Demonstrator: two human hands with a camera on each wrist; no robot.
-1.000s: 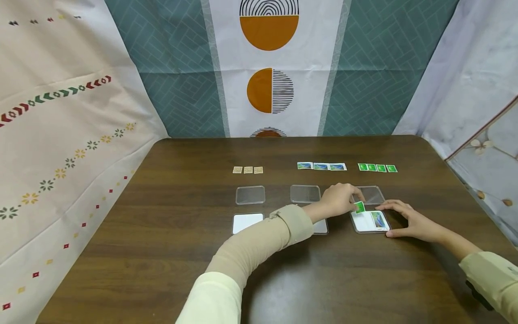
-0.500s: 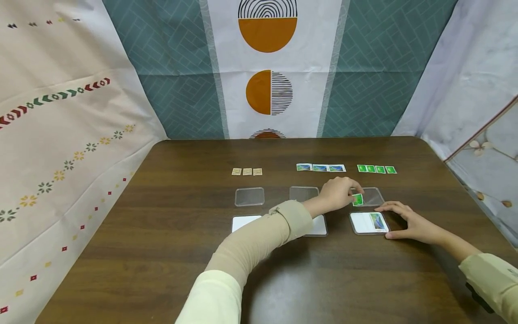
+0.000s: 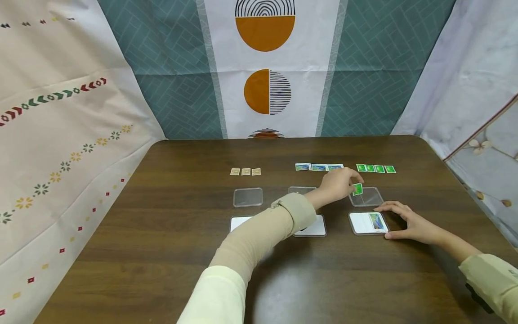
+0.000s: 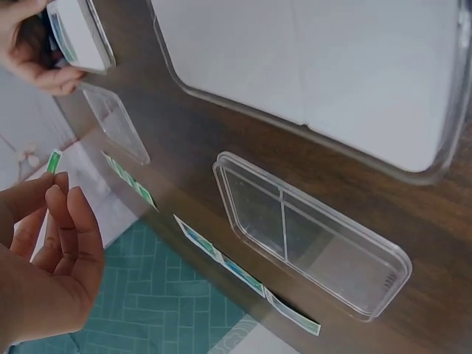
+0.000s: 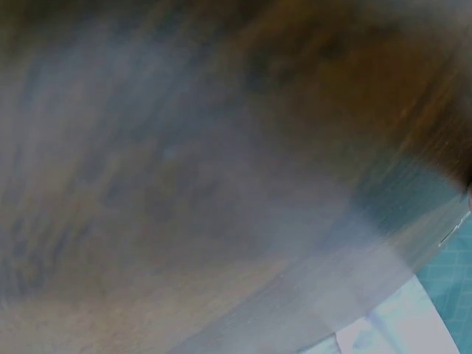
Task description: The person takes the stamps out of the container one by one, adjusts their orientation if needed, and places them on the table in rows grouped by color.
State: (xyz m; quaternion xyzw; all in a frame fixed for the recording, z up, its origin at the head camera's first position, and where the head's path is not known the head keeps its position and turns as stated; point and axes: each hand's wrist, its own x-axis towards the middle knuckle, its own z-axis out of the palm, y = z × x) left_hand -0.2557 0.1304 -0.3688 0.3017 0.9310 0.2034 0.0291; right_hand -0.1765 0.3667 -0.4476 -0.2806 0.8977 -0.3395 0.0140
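Note:
My left hand (image 3: 337,183) pinches a small green stamp (image 3: 357,189) between thumb and fingertips, above the near part of a clear lid (image 3: 369,197). In the left wrist view that stamp (image 4: 54,159) stands up from the fingertips. My right hand (image 3: 413,225) holds the right side of a clear plastic case (image 3: 351,225) with a white inside, thumb at the near corner and fingers at the far one. A blue-green picture stamp (image 3: 377,222) lies at the right end of its white inside. The right wrist view is blurred and shows mostly tabletop.
At the back lie rows of tan stamps (image 3: 245,172), blue stamps (image 3: 319,167) and green stamps (image 3: 370,168). Clear lids (image 3: 248,197) stand before them. Two more white-lined cases (image 3: 315,227) are partly behind my left forearm.
My left hand has moved away from the right-hand case, up toward the back of the table, carrying the green stamp. The right hand has stayed at the case.

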